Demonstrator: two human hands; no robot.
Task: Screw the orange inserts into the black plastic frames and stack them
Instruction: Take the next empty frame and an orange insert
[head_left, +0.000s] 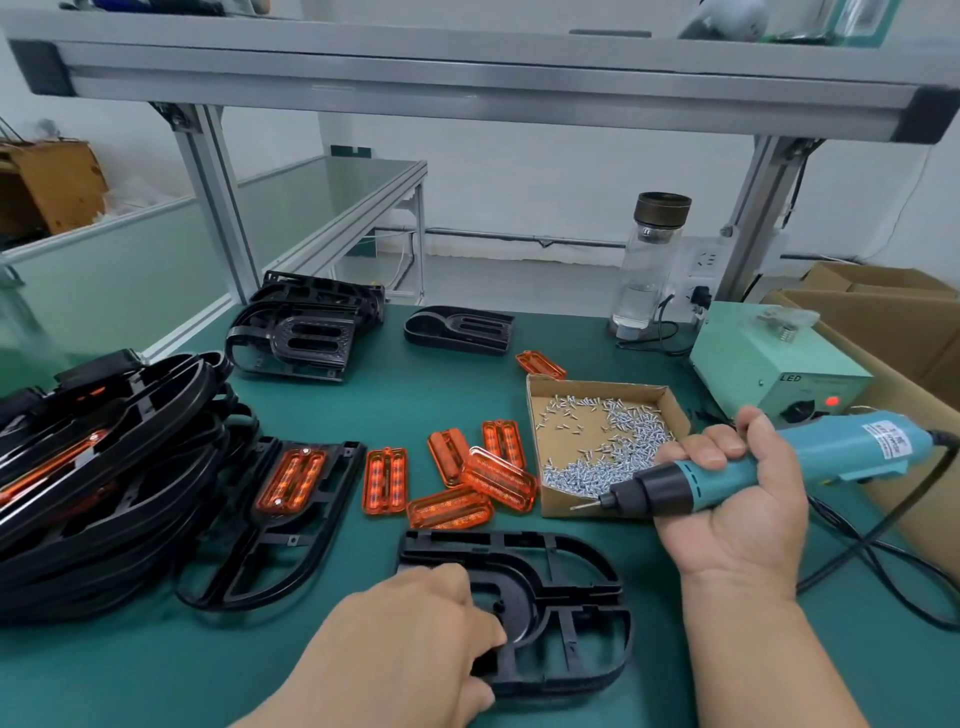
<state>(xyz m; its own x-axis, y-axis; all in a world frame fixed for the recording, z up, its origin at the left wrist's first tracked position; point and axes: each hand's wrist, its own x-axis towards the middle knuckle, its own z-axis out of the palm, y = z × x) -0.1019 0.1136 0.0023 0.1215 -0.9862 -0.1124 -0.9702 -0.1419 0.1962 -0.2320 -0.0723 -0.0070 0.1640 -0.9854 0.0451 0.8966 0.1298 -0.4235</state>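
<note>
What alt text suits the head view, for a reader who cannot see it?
A person's left hand holds an empty black frame on a green table while the right hand grips a teal electric screwdriver by a cardboard box of screws. Loose orange inserts lie beyond the frame, and a stack of finished frames sits at the left.

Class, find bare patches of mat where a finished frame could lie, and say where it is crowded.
One lies between the far frame and the loose orange inserts. Another runs along the near edge, left of the left hand on the near frame, in front of the frame stack. Crowded: around the inserts and screw box.
</note>
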